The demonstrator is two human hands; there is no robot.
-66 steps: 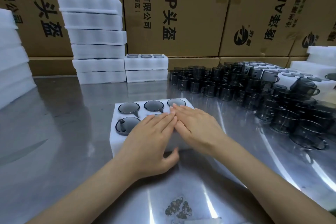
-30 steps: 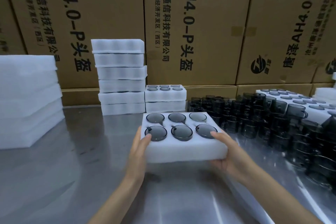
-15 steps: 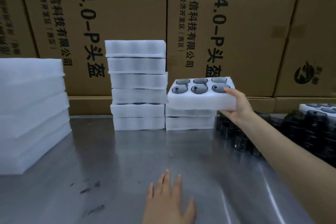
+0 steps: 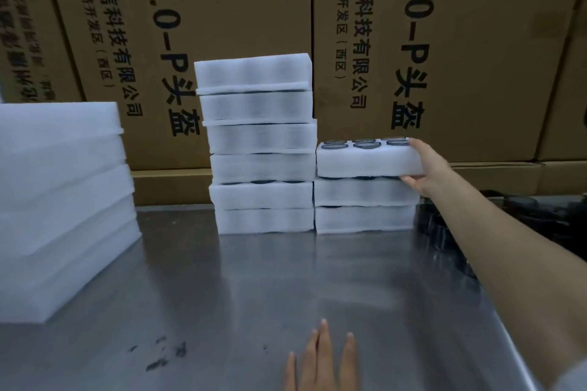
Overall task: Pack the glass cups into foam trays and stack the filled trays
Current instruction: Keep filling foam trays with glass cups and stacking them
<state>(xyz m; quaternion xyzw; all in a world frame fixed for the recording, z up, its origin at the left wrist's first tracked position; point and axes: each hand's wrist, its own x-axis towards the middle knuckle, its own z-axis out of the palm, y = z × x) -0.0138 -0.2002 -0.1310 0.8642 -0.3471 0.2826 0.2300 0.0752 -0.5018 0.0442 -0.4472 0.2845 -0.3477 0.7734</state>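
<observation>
A white foam tray filled with dark glass cups sits on top of a short stack of two filled trays at the back of the table. My right hand grips its right end, fingers on top and thumb underneath. My left hand lies flat with straight fingers on the steel table at the bottom edge. A taller stack of several filled trays stands just left of the short stack.
A pile of plain white foam sheets fills the left side. Loose dark glass cups crowd the table behind my right arm. Large cardboard boxes wall off the back.
My right hand has carried the filled tray down onto the short stack beside the tall one. My left hand stays flat on the table.
</observation>
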